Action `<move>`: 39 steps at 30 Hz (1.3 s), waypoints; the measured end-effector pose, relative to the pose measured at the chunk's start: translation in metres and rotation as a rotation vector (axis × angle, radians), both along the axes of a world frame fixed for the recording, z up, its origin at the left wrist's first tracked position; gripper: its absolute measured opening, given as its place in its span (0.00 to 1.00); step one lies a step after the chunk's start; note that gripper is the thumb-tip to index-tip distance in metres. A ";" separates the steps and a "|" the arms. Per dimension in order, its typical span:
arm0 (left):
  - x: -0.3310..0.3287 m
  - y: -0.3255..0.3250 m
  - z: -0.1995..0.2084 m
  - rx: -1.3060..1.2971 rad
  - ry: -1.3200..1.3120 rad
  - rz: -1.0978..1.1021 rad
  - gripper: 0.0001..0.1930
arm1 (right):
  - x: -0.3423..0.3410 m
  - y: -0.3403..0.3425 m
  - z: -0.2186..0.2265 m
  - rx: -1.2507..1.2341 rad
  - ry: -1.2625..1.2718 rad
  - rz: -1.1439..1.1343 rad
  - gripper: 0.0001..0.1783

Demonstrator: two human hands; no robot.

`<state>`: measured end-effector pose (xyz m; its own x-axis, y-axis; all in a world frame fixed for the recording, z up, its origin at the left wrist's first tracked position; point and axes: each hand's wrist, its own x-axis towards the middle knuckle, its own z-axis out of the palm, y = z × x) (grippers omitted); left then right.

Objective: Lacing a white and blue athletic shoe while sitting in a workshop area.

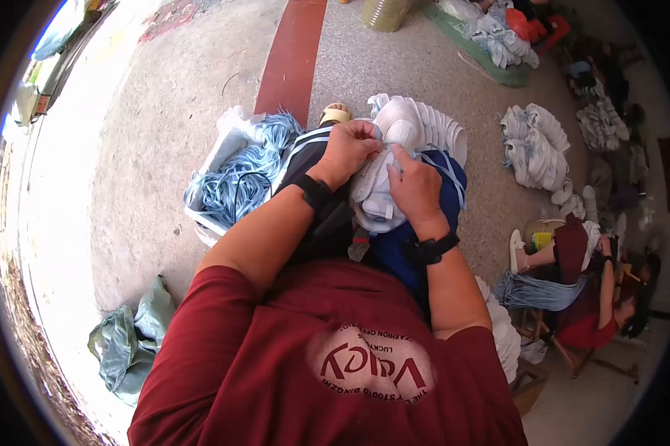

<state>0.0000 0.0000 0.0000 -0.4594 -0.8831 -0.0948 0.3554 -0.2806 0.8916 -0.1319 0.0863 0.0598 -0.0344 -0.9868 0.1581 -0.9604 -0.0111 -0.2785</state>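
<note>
A white shoe (399, 125) rests on my lap, its toe pointing away from me. My left hand (347, 154) is closed at its left side, thumb and fingertips pinching a light blue shoelace (383, 143) above the eyelets. Close beside it, my right hand (415, 184) is closed too, its fingertips pinched on the lace at the shoe's upper. Exactly how the lace runs between the fingers is partly hidden. More light blue laces (454, 182) trail over the blue cloth (448, 212) on my right leg. Further white shoe uppers (442, 130) stand in a row just beyond.
Left of my legs is a white box (219, 152) heaped with light blue laces (234, 189). A green plastic bag (130, 342) lies at lower left. Piles of white shoes (534, 145) sit on the floor at right. Another person (584, 316) sits at far right beside hanging laces.
</note>
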 end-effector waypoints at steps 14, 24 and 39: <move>-0.023 -0.021 0.047 -0.917 -1.146 -0.012 0.06 | -0.002 -0.010 -0.002 -0.026 -0.187 -0.037 0.20; -0.024 0.012 0.013 -0.731 -0.945 0.181 0.09 | -0.010 -0.005 -0.022 -0.063 -0.328 -0.142 0.17; -0.026 -0.001 0.029 -1.031 -1.201 -0.254 0.10 | -0.002 -0.019 -0.018 -0.034 -0.162 -0.189 0.14</move>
<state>-0.0264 -0.0009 0.0289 -0.6991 -0.7118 0.0678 -0.6178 0.6490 0.4439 -0.1341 0.0676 0.0418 -0.2458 -0.9547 0.1680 -0.8891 0.1530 -0.4314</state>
